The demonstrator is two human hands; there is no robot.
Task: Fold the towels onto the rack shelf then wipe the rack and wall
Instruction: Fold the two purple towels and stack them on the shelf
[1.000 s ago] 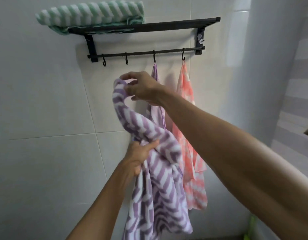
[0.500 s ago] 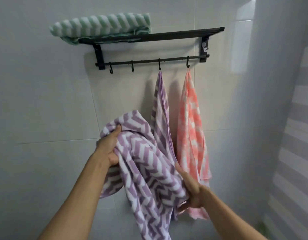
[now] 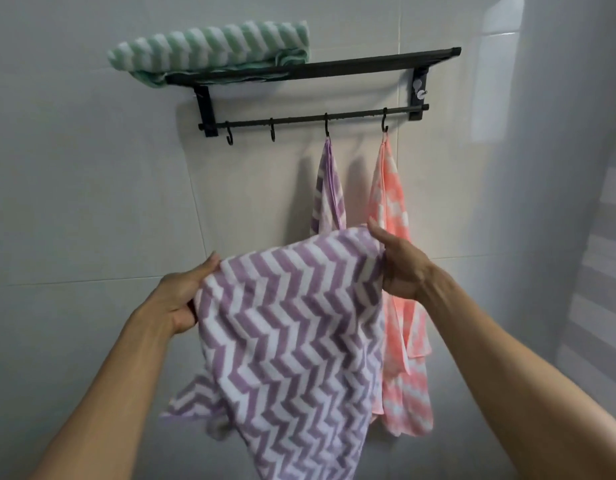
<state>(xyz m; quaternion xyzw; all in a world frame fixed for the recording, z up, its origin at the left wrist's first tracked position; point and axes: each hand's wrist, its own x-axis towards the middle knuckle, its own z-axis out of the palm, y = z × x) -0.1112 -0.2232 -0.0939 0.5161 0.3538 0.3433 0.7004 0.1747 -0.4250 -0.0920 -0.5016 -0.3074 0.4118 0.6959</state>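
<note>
Gripping the purple-and-white zigzag towel (image 3: 292,323) at its upper corners, the left hand (image 3: 181,296) and right hand (image 3: 400,268) stretch it apart. Above them, the folded green striped towel (image 3: 209,46) already lies on the black metal rack shelf (image 3: 351,65); beyond the hands two towels hang unfolded, wiping undone.

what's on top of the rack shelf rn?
A folded green striped towel lies on the left end of the black rack shelf, overhanging its left edge. The rest of the shelf's top face is seen edge-on, so it cannot be checked.
</note>
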